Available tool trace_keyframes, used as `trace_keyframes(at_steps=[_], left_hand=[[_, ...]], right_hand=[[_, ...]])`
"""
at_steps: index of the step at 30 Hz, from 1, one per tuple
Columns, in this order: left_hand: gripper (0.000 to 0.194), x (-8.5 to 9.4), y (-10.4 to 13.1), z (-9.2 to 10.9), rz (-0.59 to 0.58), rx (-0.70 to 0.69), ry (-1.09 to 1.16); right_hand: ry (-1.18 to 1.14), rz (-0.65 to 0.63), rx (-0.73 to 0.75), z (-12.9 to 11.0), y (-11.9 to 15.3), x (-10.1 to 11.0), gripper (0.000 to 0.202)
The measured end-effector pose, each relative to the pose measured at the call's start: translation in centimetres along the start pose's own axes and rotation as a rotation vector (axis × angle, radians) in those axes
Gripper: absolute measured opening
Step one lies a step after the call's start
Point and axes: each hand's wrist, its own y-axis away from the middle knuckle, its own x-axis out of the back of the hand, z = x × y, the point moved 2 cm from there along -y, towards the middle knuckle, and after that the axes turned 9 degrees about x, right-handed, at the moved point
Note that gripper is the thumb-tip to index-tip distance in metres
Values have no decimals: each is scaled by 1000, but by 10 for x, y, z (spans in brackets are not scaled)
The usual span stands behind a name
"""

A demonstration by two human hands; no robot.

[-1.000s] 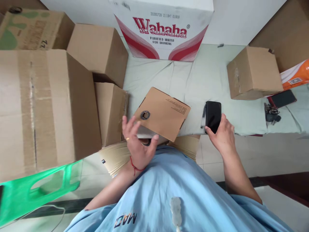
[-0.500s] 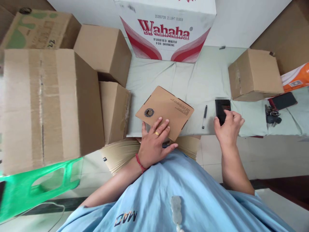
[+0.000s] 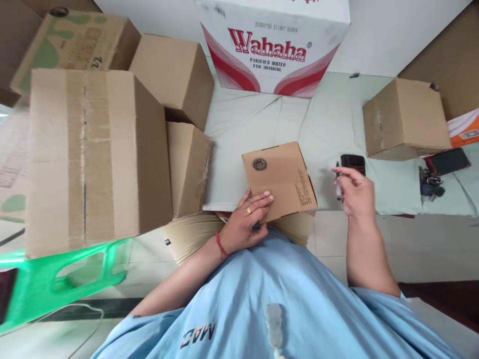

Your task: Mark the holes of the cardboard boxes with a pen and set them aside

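Note:
A flat brown cardboard box with a round printed mark and small lines of text lies at the table's front edge, one corner jutting over it. My left hand is on its near left corner, fingers on the top face and thumb against the near edge. On the right, my right hand pinches a pen between thumb and fingers, just above the table. Behind that hand, partly hidden by it, lies a black phone-like device.
Several cardboard boxes, including a large taped one, stack up on the left. At the back stands a white Wahaha carton. A smaller box, a dark phone and keys are on the right. A green stool stands lower left.
The flat box has turned clockwise and shifted right under my left hand, whose thumb has drawn in. My right hand has left the black device and picked up the pen.

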Motion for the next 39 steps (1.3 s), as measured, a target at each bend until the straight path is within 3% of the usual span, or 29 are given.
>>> trace_keyframes(at_steps=[3, 6, 10, 13, 17, 21, 24, 29, 34, 36, 39], left_hand=[[34, -8, 3, -8, 20, -22, 37], [38, -19, 8, -20, 5, -69, -28], [65, -22, 13, -39, 84, -118, -54], [80, -23, 15, -57, 166, -144, -82], [80, -43, 21, -76, 181, -120, -126], [84, -70, 30, -86, 272, -75, -115], [84, -81, 36, -89, 314, -100, -104], [90, -89, 41, -95, 156, 35, -124], [92, -90, 41, -93, 141, 45, -166], [91, -86, 36, -87, 214, -4, -221], [82, -75, 27, -76, 438, -164, -262]], right_hand=[[-436, -41, 86, -15, -10, 13, 38], [-518, -119, 248, -44, -20, 6, 35], [-529, -190, 259, -74, -27, -44, 48], [-429, -238, 293, -83, -24, -89, 59], [-252, -309, 368, -82, -14, -120, 46], [-204, -261, 395, -78, -10, -116, 23], [-237, -272, 375, -80, -11, -112, 9], [-64, -379, 407, -88, -8, -116, 11], [45, -399, 460, -92, -6, -117, 14], [66, -404, 472, -92, -7, -117, 14], [81, -407, 489, -91, -7, -118, 15]])
